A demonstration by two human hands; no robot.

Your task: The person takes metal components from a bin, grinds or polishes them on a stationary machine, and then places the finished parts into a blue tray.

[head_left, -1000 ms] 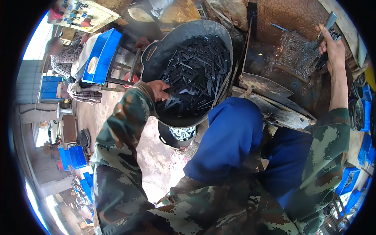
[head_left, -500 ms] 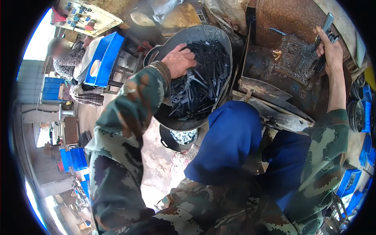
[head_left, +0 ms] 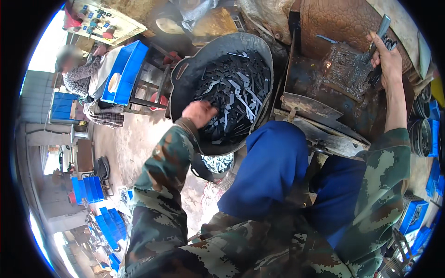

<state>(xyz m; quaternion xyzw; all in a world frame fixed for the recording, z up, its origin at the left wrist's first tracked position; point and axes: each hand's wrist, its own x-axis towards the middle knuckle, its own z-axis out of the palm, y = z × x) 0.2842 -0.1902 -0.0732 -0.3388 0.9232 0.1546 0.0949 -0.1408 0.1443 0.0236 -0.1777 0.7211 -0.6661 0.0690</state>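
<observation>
My left hand [head_left: 199,113] is low over the near left part of a dark tub [head_left: 183,95], its fingers curled and blurred at the edge of a heap of thin flat metal pieces [head_left: 234,95]. Whatever those fingers may hold is hidden. The pieces are mostly black, some shining silver. On the right, my right hand [head_left: 389,62] is closed around a grey metal bar [head_left: 383,28] that slants upward. Dark toothed-looking parts [head_left: 376,76] show beside and below its fingers. Left of that hand lies a rough, crusted block [head_left: 345,69] in a rusty metal tray [head_left: 301,88].
A bucket of shiny pieces [head_left: 218,163] stands below the tub. My blue-clad knee [head_left: 278,148] is between tub and tray. A blue bin [head_left: 124,72] and a seated person [head_left: 83,72] are at the upper left, near a control panel [head_left: 104,21]. Blue crates [head_left: 412,215] line the right.
My left hand has moved from the far left part of the heap toward me and the tub's near left side. The bright golden spot on the crusted block has shrunk. My right hand keeps its grip.
</observation>
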